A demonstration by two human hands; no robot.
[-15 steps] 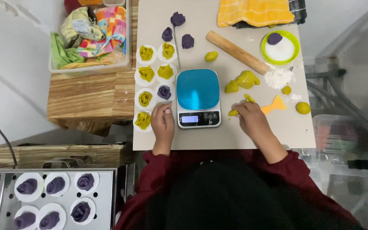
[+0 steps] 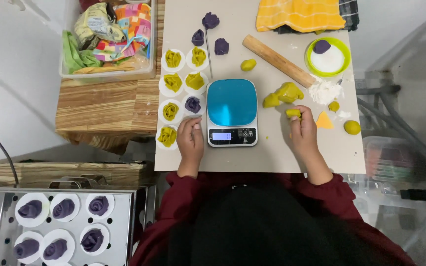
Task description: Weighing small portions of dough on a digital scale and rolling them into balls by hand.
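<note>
Small lump of yellow dough (image 2: 293,113): pinched at the fingertips of the right hand (image 2: 302,132), whose grip is clenched on it, low over the beige tabletop (image 2: 272,155), right of the scale.

Larger mass of yellow dough (image 2: 284,93): on the tabletop just above that hand, beside a heap of white flour (image 2: 324,90).

Digital kitchen scale with a teal glass platform (image 2: 231,111): centre of the tabletop, platform bare.

Left hand (image 2: 191,139): resting against the scale's left edge, fingers curled, grasping nothing that can be made out.

Round white paper liners carrying folded yellow dough pieces (image 2: 173,83): two columns left of the scale; one liner holds a purple dough rose (image 2: 192,104).

Loose purple dough pieces (image 2: 210,20): top of the tabletop.

Wooden rolling pin (image 2: 278,61): lying diagonally, upper right of the scale.

Green-rimmed dish of white flour (image 2: 328,58): a purple lump sits in it.

Orange triangular scraper (image 2: 324,121) and yellow dough ball (image 2: 352,127): right of the right hand.

Perforated metal steamer tray (image 2: 124,221): lower left, holding purple dough roses on white liners (image 2: 63,209).
</note>
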